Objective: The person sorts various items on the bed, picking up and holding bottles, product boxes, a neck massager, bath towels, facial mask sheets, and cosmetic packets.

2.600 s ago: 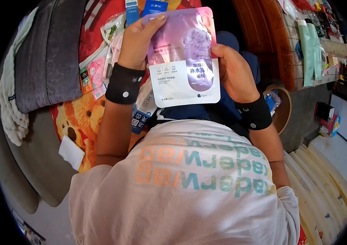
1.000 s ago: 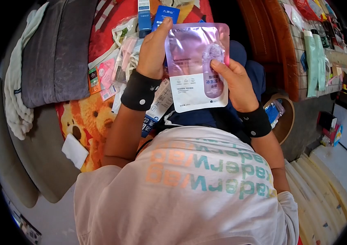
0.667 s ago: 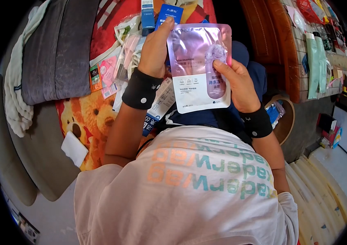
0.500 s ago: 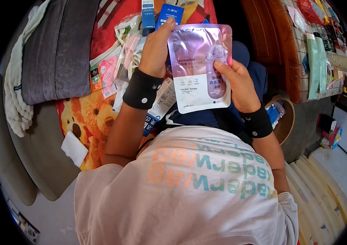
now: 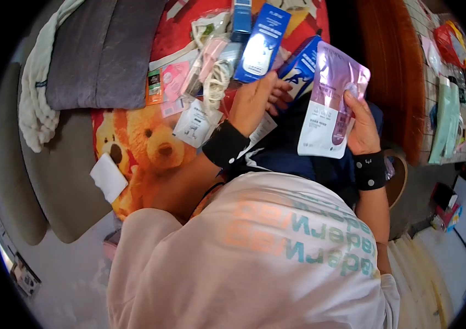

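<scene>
A purple-and-white face mask packet (image 5: 320,126) is pinched at its right edge by my right hand (image 5: 363,126), with the thumb on its printed front. Holding nothing, my left hand (image 5: 257,104) has its fingers loosely apart, just below two blue printed boxes. One blue box (image 5: 264,38) lies slanted, its lower end near my left hand. The second blue box (image 5: 301,71) is partly covered by the packet. Beside my left hand are a coiled white cord (image 5: 218,82) and a small white sachet (image 5: 196,123).
A bear-print blanket (image 5: 156,145) lies under pink and orange packets (image 5: 173,82) and a darker blue box (image 5: 241,21). A folded white cloth (image 5: 109,178) sits at its edge. To the right, a table holds green tubes (image 5: 442,120); a round bin (image 5: 399,178) stands below.
My left hand has let go of the packet and moved down to the blue boxes. My right hand has carried the packet to the right, tilting it. The view has shifted.
</scene>
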The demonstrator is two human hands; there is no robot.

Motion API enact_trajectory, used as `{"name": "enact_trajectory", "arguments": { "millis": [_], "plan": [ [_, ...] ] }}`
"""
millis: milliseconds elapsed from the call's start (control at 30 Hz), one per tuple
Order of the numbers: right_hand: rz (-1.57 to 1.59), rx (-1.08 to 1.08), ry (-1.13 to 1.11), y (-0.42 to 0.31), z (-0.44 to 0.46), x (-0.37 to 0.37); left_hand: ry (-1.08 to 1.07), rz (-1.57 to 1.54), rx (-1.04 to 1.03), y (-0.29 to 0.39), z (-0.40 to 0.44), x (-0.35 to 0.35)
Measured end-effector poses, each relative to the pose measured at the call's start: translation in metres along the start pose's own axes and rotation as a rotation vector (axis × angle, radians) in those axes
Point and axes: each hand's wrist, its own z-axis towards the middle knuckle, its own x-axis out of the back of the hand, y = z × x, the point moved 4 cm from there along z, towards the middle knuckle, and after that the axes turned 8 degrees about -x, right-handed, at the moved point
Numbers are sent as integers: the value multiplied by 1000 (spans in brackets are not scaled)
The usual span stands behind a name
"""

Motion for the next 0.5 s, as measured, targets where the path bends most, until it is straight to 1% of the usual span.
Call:
{"name": "enact_trajectory", "arguments": {
  "millis": [33,67,100,167,200,300,333,433,467,500],
  "plan": [
    [-76,11,1,0,6,7,24,109,-42,-9,-8,10],
    [-216,-15,25,3,9,13,48,325,-108,-13,-15,21],
    [-158,-45,38,9,11,17,66,538,-173,-12,-20,29],
    [-49,-100,70,23,17,30,117,726,-320,-5,-24,42],
    [-78,-84,88,28,19,33,142,819,-394,-1,-25,46],
    [-47,-83,70,31,20,37,205,937,-542,11,-17,52],
    [-39,-100,68,32,23,42,208,911,-494,14,-12,51],
    [-5,-103,38,33,23,42,253,1187,-663,19,10,33],
    [-10,-116,31,35,24,46,193,1192,-616,13,19,30],
    [-12,-104,38,34,23,45,193,1228,-626,12,24,25]
  ]
}}
